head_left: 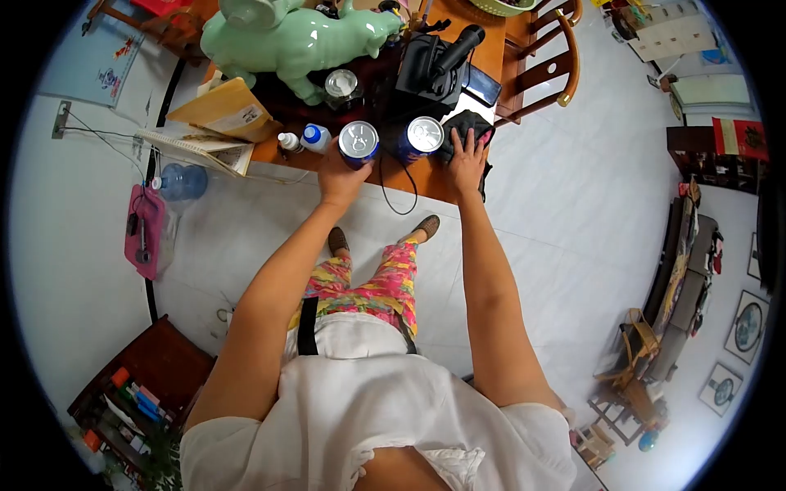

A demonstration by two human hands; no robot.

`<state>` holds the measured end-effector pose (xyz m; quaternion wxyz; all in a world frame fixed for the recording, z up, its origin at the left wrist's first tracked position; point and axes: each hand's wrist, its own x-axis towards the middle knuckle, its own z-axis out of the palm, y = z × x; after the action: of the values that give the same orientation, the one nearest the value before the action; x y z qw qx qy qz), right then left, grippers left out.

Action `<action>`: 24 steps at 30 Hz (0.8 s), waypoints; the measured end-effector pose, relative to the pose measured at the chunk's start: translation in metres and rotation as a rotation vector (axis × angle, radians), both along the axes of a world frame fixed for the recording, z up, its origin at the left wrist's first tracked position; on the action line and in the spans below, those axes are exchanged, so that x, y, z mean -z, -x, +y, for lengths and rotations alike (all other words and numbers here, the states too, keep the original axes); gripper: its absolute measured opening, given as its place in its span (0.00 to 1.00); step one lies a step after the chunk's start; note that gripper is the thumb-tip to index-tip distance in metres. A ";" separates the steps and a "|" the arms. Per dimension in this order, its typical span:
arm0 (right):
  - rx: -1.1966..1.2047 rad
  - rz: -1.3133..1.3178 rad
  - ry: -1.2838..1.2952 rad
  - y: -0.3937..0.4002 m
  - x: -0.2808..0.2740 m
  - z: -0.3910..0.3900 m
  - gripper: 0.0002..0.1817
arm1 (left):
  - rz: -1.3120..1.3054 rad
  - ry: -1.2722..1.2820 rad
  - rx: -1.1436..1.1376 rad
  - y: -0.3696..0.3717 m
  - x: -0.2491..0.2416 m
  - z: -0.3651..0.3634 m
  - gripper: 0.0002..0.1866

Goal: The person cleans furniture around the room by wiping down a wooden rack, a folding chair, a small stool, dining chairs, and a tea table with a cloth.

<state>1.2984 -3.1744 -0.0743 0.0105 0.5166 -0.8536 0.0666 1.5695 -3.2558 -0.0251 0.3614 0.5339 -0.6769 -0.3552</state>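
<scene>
My left hand point(341, 177) is wrapped round a dark blue drink can point(359, 146) with a silver top, at the table's near edge. A second blue can point(421, 137) stands to the right of it. Further right, my right hand point(467, 167) lies with fingers spread on a crumpled black cloth bag point(463, 129) that shows a bit of pink. Left of the held can are a small bottle with a blue cap point(314, 137) and a white bottle point(289, 141). A black cable point(393, 201) loops down over the edge.
Behind the cans stand a large green animal figurine point(295, 41), a glass jar point(342, 85) and a black device point(429, 75) with a microphone point(460, 49). A phone point(481, 85) lies at the right. Notebooks point(214, 114) lean at the left; a wooden chair point(544, 74) stands right.
</scene>
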 end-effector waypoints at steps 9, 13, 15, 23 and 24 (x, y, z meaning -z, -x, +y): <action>-0.022 -0.111 -0.119 -0.005 -0.029 0.005 0.47 | -0.017 -0.021 0.031 -0.004 0.000 -0.001 0.37; -0.011 -0.117 -0.078 0.019 -0.017 -0.021 0.44 | 0.088 -0.035 0.031 -0.003 0.005 -0.001 0.35; -0.032 -0.049 -0.070 0.031 -0.002 -0.030 0.45 | 0.064 -0.011 0.023 -0.003 0.006 0.001 0.35; 0.035 -0.133 -0.117 0.042 -0.010 -0.066 0.46 | 0.091 -0.045 0.036 -0.006 0.013 0.001 0.34; 0.034 -0.131 -0.119 0.045 -0.008 -0.071 0.47 | 0.053 -0.040 0.043 -0.005 0.010 0.000 0.34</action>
<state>1.2532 -3.2450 -0.0660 -0.0750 0.4965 -0.8634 0.0492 1.5746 -3.2557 -0.0349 0.3606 0.5168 -0.6712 -0.3904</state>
